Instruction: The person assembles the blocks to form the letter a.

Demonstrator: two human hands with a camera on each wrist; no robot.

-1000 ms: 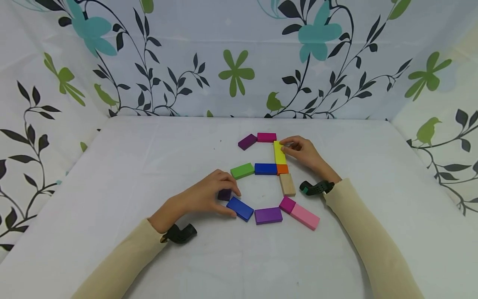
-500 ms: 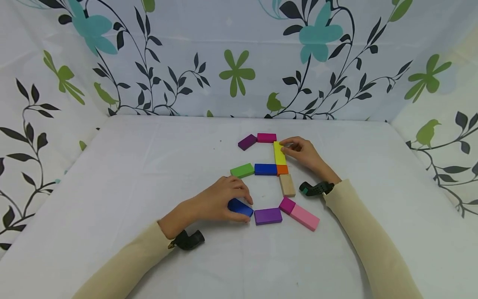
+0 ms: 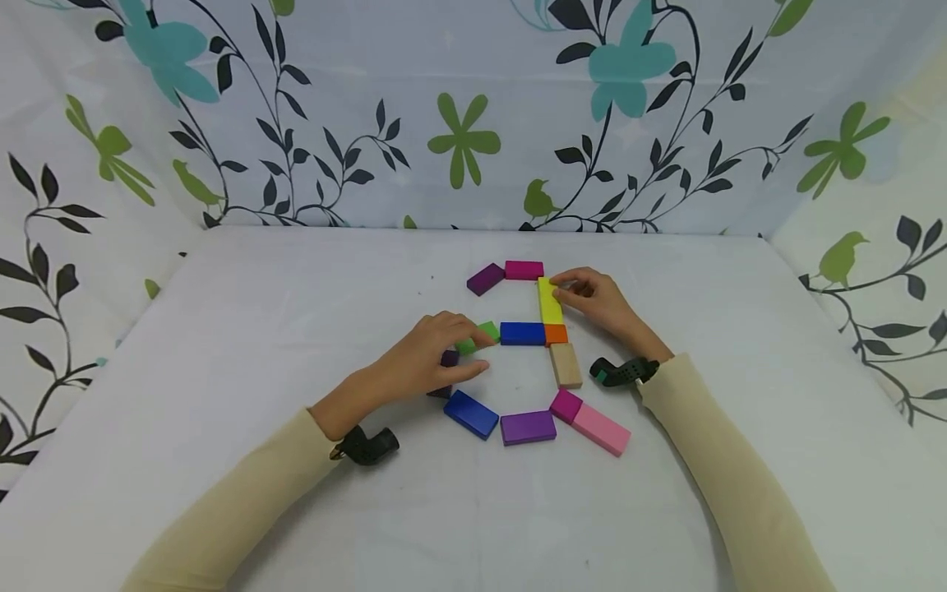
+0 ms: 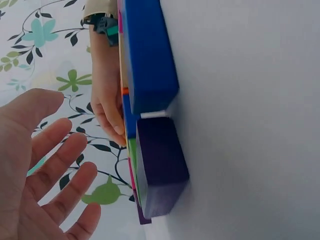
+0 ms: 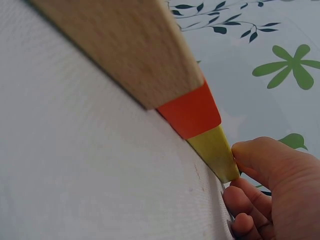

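My left hand (image 3: 414, 362) hovers with spread, relaxed fingers over the dark purple block (image 4: 162, 160) and partly hides the green block (image 3: 488, 330). In the left wrist view it stands apart from the blocks. Nearer me lies a blue block (image 3: 471, 413), free of the hand. My right hand (image 3: 602, 302) pinches the far end of the yellow block (image 3: 550, 306) between thumb and fingers, with the block flat on the table. The orange block (image 3: 556, 333) touches the yellow one's near end, and a second blue block (image 3: 522, 333) adjoins the orange one.
A natural wood block (image 3: 565, 366), magenta block (image 3: 565, 405), pink block (image 3: 602, 429) and purple block (image 3: 528, 427) continue the outline. Beyond lie a crimson block (image 3: 524, 270) and another purple block (image 3: 485, 279). A patterned cloth (image 3: 325, 107) rises behind the white table (image 3: 296, 288).
My left hand has gone from around the near blue block up and away, now over the green and dark purple blocks. My right hand has stayed at the yellow block.
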